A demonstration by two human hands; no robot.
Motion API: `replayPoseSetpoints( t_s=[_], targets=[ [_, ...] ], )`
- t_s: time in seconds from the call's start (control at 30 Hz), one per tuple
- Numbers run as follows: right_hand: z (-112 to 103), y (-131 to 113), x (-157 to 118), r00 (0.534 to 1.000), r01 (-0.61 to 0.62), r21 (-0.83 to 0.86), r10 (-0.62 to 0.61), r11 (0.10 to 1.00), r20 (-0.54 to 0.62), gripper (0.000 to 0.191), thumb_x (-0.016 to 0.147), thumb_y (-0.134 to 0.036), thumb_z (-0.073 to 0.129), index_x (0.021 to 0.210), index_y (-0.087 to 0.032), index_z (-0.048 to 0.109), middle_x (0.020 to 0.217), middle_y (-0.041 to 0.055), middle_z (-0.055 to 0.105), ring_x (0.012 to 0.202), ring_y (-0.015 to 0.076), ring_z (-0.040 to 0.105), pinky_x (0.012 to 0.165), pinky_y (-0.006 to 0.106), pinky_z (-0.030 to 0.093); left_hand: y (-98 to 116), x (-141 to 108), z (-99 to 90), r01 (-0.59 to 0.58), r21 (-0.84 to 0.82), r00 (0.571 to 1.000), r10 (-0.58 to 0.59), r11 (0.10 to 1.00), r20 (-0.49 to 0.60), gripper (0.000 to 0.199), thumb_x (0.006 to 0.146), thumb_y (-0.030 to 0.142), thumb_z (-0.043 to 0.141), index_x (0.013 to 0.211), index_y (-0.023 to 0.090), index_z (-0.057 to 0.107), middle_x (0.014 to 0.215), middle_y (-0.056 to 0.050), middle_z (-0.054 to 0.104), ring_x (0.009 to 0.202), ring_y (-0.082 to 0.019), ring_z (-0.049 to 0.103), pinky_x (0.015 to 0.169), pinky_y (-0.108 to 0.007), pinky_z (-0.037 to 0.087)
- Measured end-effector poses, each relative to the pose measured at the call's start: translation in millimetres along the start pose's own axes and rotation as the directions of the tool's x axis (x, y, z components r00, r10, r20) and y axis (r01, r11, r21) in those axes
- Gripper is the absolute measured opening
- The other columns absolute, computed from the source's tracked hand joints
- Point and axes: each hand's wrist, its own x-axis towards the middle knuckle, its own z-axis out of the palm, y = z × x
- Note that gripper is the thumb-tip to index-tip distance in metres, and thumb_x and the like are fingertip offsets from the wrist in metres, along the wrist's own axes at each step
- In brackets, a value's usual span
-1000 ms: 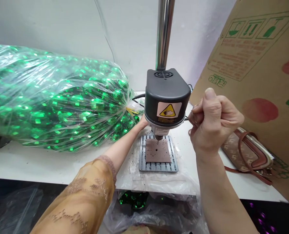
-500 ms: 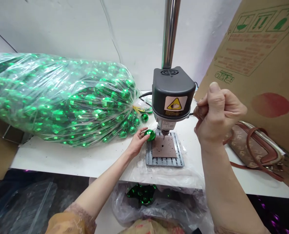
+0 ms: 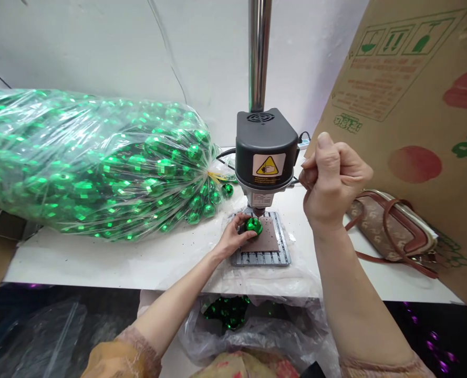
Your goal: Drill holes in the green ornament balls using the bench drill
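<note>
Head view: the left hand [image 3: 233, 241] grips a green mirrored ball [image 3: 253, 226] on the metal plate [image 3: 260, 257] under the bench drill [image 3: 265, 152]; the right hand [image 3: 331, 181] is clenched, seemingly around a thin lever [image 3: 297, 181]. Upper left, a plastic bag [image 3: 91, 168] of green balls lies on the table [image 3: 79, 268].

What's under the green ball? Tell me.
A brown plate on a slotted metal base lies below the green ball. The ball and left hand hide the spot directly beneath.
</note>
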Motion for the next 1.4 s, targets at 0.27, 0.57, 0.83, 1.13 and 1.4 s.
replayPoseSetpoints(
  t_s=[0.27, 0.57, 0.83, 1.13, 1.4],
  targets=[
    [-0.4, 1.7, 0.1, 1.000, 0.007, -0.028, -0.007, 1.000, 0.004, 0.043, 0.093, -0.044, 0.067, 0.058, -0.022, 0.056, 0.045, -0.0082, 0.034, 0.042, 0.0047, 0.032, 0.046, 0.028, 0.027, 0.4, -7.9, 18.9, -0.066, 0.054, 0.998, 0.065, 0.996, 0.025, 0.064, 0.071, 0.052, 0.094, 0.120, 0.020, 0.068, 0.119, -0.009, 0.072, 0.113, -0.028, 0.069, 0.105, -0.041, 0.052],
    [-13.7, 9.4, -22.4, 0.992, 0.118, -0.020, -0.119, 0.993, -0.036, 0.042, 0.093, -0.041, 0.070, 0.056, -0.021, 0.059, 0.045, -0.0083, 0.040, 0.040, 0.0045, 0.034, 0.044, 0.028, 0.026, -2.5, -8.4, 18.1, -0.065, 0.034, 0.997, 0.064, 0.997, 0.035, 0.063, 0.071, 0.050, 0.093, 0.121, 0.021, 0.067, 0.120, -0.008, 0.069, 0.114, -0.027, 0.066, 0.104, -0.039, 0.051],
    [-21.6, 18.2, -39.1, 0.974, 0.214, 0.008, -0.213, 0.977, -0.073, 0.043, 0.093, -0.037, 0.067, 0.055, -0.020, 0.056, 0.045, -0.0070, 0.040, 0.041, 0.0059, 0.039, 0.042, 0.026, 0.031, -7.4, -8.3, 17.1, -0.061, 0.008, 0.997, 0.061, 0.998, 0.045, 0.061, 0.073, 0.045, 0.094, 0.122, 0.022, 0.067, 0.127, -0.009, 0.067, 0.122, -0.029, 0.063, 0.112, -0.042, 0.045],
    [-24.4, 29.6, -42.1, 0.927, 0.371, 0.055, -0.365, 0.927, -0.088, 0.042, 0.094, -0.029, 0.063, 0.054, -0.020, 0.053, 0.045, -0.0064, 0.045, 0.039, 0.0052, 0.037, 0.040, 0.025, 0.033, -7.3, -9.4, 17.3, -0.066, 0.022, 0.997, 0.065, 0.998, 0.044, 0.060, 0.074, 0.046, 0.093, 0.123, 0.023, 0.067, 0.127, -0.009, 0.067, 0.121, -0.028, 0.063, 0.109, -0.041, 0.046],
    [-29.0, 35.0, -46.4, 0.914, 0.400, 0.007, -0.398, 0.916, -0.074, 0.046, 0.095, -0.035, 0.062, 0.054, -0.019, 0.050, 0.045, -0.0061, 0.047, 0.036, 0.0050, 0.036, 0.038, 0.025, 0.029, -7.6, -10.2, 18.3, -0.083, 0.027, 0.995, 0.082, 0.996, 0.050, 0.061, 0.076, 0.047, 0.092, 0.125, 0.023, 0.065, 0.127, -0.009, 0.066, 0.122, -0.028, 0.061, 0.109, -0.042, 0.045]
  ],
)
